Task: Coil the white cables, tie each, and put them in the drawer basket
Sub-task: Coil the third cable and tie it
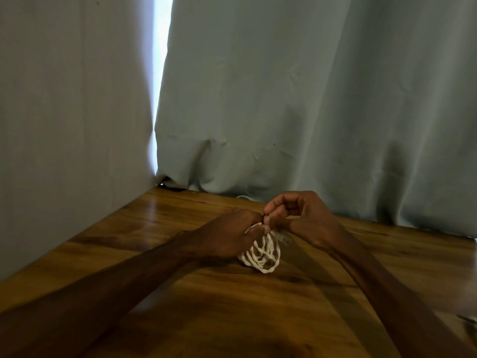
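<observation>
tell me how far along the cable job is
Done: one white cable is wound into a coil. In hand: the left hand grips the coil while the right hand pinches at its top, apparently tying it. Left: putting it away; no drawer basket is in view.

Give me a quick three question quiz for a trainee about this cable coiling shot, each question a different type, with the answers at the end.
1. True or false: the white cable coil lies flat and untouched on the wooden table.
2. Multiple choice: where do the left hand and right hand meet?
A. at the top of the coil
B. at the bottom of the coil
C. at the curtain
3. Fill in: a grey ____ sticks out at the coil's upper right.

Key
1. False: both hands hold it, with the loops hanging down.
2. A
3. Connector; its type is too blurred to tell.
</observation>
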Tool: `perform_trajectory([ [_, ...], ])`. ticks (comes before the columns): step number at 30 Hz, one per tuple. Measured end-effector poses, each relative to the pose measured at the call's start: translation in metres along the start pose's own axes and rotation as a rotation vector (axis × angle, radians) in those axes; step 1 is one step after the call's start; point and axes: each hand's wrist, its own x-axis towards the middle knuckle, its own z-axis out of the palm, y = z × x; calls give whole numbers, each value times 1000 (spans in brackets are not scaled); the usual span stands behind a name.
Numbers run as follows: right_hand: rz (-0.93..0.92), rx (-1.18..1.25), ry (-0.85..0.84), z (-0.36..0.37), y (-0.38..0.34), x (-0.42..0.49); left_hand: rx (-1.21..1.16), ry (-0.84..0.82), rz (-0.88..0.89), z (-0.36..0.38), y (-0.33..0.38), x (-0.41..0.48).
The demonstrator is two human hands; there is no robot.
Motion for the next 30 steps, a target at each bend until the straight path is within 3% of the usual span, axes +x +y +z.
perform_trajectory([
  [7,22,96,14,-2,6,1,5,-21,-9,0,-5,1],
  [14,-67,-136,24,8,10,3,-69,-56,-42,0,-4,-1],
  [19,-94,-148,28,4,5,1,-92,-80,-67,-3,-3,1],
  [30,200,270,32,0,2,-5,-42,-78,-15,-4,-4,2],
])
